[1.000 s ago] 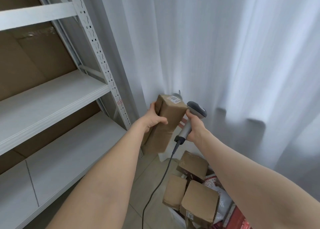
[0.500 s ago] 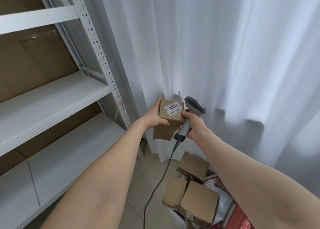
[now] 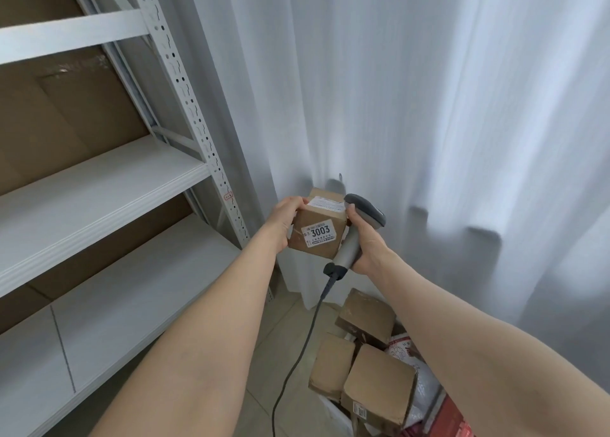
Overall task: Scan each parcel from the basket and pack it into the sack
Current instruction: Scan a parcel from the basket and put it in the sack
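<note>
Now the left hand (image 3: 282,220) grips the small brown cardboard parcel (image 3: 325,251), its white label (image 3: 319,234) facing the camera; the right hand (image 3: 371,250), clasping the grey corded scanner (image 3: 366,210), touches its right edge.

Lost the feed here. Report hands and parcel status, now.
Left hand grips the parcel, label 3003 toward camera. Right hand grips the scanner, head at the parcel's top edge. Other parcels piled below; nothing between scanner and parcel.

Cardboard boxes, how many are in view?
4 cardboard boxes: one held by the left hand, three piled at lower right; more may be hidden beneath.
</note>
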Motion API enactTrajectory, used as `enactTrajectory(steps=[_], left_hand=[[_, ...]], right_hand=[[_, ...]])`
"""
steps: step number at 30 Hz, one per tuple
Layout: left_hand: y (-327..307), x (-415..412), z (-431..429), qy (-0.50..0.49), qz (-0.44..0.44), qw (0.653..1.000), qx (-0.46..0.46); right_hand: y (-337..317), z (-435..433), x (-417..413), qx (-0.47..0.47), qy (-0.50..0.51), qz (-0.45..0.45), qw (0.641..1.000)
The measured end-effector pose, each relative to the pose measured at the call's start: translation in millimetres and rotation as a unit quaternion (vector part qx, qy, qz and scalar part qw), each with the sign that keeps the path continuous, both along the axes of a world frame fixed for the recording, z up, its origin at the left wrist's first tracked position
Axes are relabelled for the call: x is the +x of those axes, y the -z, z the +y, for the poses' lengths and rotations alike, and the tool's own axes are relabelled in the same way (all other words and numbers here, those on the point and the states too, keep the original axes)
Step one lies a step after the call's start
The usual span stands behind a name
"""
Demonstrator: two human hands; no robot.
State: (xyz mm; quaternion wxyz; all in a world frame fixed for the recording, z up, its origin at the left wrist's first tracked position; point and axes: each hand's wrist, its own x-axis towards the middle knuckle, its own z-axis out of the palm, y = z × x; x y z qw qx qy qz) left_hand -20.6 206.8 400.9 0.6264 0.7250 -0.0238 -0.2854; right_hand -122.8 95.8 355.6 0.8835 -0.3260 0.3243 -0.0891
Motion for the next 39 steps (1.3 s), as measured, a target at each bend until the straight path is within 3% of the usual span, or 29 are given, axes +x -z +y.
enactTrajectory(steps=[6, 10, 13, 21, 32, 39], left_hand=[[8.2, 3.9, 5.7, 0.02, 0.078, 0.997, 0.007], [13.0, 7.9, 13.8, 0.083, 0.151, 0.983, 0.068], [15.0, 7.8, 18.8, 0.076, 0.183, 0.98, 0.037], [31.8, 12.2, 16.8, 0.026, 0.116, 0.992, -0.028], [60.2, 11.7, 22.7, -0.009, 0.081, 0.996, -0.027], [66.6, 13.7, 29.6, -0.001, 0.072, 0.997, -0.014]], right_hand=[[-3.2, 3.2, 6.1, -0.051, 0.025, 0.001, 0.998], [0.0, 3.8, 6.9, -0.079, 0.028, -0.016, 0.996], [2.8, 2.5, 5.1, -0.087, 0.032, -0.016, 0.996], [2.4, -8.6, -1.3, -0.167, 0.035, 0.067, 0.983], [-27.2, 7.5, -1.1, -0.211, -0.055, 0.047, 0.975], [-34.6, 15.6, 7.0, -0.211, -0.082, 0.081, 0.971]])
